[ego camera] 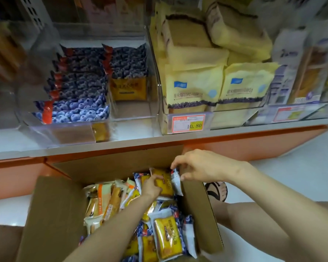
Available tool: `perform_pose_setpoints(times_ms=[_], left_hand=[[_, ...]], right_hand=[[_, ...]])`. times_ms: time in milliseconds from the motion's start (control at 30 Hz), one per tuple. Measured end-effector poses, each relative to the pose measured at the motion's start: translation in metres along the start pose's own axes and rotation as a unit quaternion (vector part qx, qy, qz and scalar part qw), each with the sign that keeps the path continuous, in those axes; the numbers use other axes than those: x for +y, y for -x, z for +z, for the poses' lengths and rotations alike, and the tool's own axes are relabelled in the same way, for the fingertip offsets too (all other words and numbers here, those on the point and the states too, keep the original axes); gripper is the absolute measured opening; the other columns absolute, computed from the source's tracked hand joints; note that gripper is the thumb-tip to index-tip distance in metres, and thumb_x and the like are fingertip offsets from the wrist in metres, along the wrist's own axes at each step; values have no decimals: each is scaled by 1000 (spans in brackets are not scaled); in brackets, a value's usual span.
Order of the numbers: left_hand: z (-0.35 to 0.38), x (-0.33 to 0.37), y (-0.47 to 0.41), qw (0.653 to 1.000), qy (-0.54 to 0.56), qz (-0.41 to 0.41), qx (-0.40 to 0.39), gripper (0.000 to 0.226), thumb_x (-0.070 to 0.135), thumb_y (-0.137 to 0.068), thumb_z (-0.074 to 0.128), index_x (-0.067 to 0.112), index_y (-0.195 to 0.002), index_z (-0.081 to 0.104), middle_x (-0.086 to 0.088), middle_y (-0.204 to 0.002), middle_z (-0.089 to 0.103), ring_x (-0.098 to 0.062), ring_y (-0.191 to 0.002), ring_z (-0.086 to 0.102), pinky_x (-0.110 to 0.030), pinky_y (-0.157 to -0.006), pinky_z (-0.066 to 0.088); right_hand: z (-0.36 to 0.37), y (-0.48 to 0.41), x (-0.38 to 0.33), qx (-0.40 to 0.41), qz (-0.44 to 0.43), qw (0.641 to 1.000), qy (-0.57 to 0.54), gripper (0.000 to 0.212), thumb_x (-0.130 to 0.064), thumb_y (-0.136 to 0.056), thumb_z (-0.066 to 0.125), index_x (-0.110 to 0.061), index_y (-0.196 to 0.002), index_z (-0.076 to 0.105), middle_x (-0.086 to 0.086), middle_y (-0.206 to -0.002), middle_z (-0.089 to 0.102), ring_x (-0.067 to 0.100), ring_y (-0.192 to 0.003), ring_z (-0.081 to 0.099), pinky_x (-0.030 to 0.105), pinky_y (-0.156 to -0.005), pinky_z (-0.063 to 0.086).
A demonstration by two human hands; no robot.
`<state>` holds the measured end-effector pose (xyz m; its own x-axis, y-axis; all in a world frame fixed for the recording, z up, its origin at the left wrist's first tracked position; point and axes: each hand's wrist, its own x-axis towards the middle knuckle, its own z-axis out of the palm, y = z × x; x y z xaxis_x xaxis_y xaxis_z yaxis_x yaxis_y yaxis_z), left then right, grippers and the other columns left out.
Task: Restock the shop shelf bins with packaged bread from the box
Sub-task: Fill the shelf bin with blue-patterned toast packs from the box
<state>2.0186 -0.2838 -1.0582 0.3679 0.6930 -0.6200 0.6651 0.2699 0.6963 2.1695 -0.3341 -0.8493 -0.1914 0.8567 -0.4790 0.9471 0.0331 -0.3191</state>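
An open cardboard box (51, 220) on the floor holds several packs of bread in blueberry-print and orange-striped wrappers. My left hand (151, 186) and my right hand (199, 168) both grip one blueberry bread pack (166, 181) at the far right corner of the box. The left fingers press its yellow face; the right fingers pinch its top right edge. Above, a clear shelf bin (64, 127) holds rows of the same blueberry packs, with free room at its front right.
A second clear bin (164, 120) to the right is full of yellow bread bags and carries a 10.80 price tag (188, 123). More bins stand further right. My sandalled foot (216, 190) rests on the white floor beside the box.
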Motion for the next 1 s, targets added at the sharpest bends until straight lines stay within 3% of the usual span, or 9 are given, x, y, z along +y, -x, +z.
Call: perform_pose_setpoints(times_ms=[133, 233, 333, 533, 633, 767, 867, 933, 1000], left_hand=[[-30, 1, 34, 996, 85, 18, -31, 41, -8, -86, 57, 19, -117, 58, 2, -115, 46, -7, -75, 52, -15, -57, 44], [-59, 6, 58, 985, 159, 46, -53, 41, -6, -85, 58, 23, -114, 61, 4, -124, 43, -7, -92, 50, -14, -66, 41], [-73, 12, 75, 957, 275, 45, -85, 42, -6, -81, 61, 24, -111, 64, -15, -128, 52, -32, -87, 56, -21, -69, 41], [-54, 28, 107, 872, 459, 49, -161, 41, -17, -85, 46, 11, -114, 58, -9, -99, 70, -14, -79, 69, -21, -66, 55], [-44, 31, 114, 854, 480, 72, -188, 47, -15, -79, 51, 9, -119, 55, -8, -100, 68, -14, -81, 68, -24, -74, 56], [-44, 35, 115, 830, 501, 72, -235, 45, -8, -77, 54, 11, -118, 54, -11, -102, 66, -19, -89, 66, -29, -76, 56], [-50, 27, 103, 879, 428, 62, -202, 28, 1, -78, 60, 11, -105, 62, -11, -109, 66, -22, -101, 63, -31, -85, 53], [-54, 13, 86, 943, 320, 27, -86, 21, 1, -85, 59, 15, -99, 64, -9, -118, 61, -17, -103, 60, -31, -88, 50], [-58, -6, 68, 975, 220, -14, 11, 25, 1, -91, 51, 19, -103, 62, -8, -126, 53, -18, -99, 53, -32, -83, 47]], right_hand=[[13, 3, 3, -16, 23, 1000, -6, 39, -34, -93, 57, -34, -131, 49, -4, -122, 55, 9, -99, 45, 28, -81, 38], [24, 5, 4, -10, 53, 998, -13, 43, -34, -93, 56, -37, -134, 46, 2, -117, 52, 19, -109, 50, 32, -87, 40], [34, 2, 2, 18, 89, 993, -70, 50, -35, -92, 58, -42, -138, 39, 7, -124, 50, 25, -117, 48, 36, -97, 41], [39, 9, -9, 87, 86, 973, -194, 56, -39, -92, 58, -40, -142, 34, 1, -137, 51, 23, -121, 51, 38, -99, 44], [35, 14, -14, 126, 89, 961, -229, 56, -40, -89, 61, -38, -141, 39, -9, -129, 53, 10, -107, 56, 26, -87, 46], [37, 15, -16, 133, 92, 905, -393, 56, -15, -83, 72, -33, -131, 50, -3, -138, 48, 19, -126, 48, 39, -101, 46], [36, 18, -13, 129, 114, 918, -357, 57, -5, -82, 71, -34, -128, 52, 1, -138, 48, 21, -125, 47, 38, -98, 47], [32, 21, -11, 109, 127, 934, -316, 58, -6, -84, 69, -38, -129, 50, 1, -143, 44, 22, -130, 42, 37, -98, 46], [27, 23, -11, 88, 129, 945, -288, 58, -9, -85, 68, -41, -130, 49, 2, -145, 41, 22, -131, 41, 35, -96, 46]])
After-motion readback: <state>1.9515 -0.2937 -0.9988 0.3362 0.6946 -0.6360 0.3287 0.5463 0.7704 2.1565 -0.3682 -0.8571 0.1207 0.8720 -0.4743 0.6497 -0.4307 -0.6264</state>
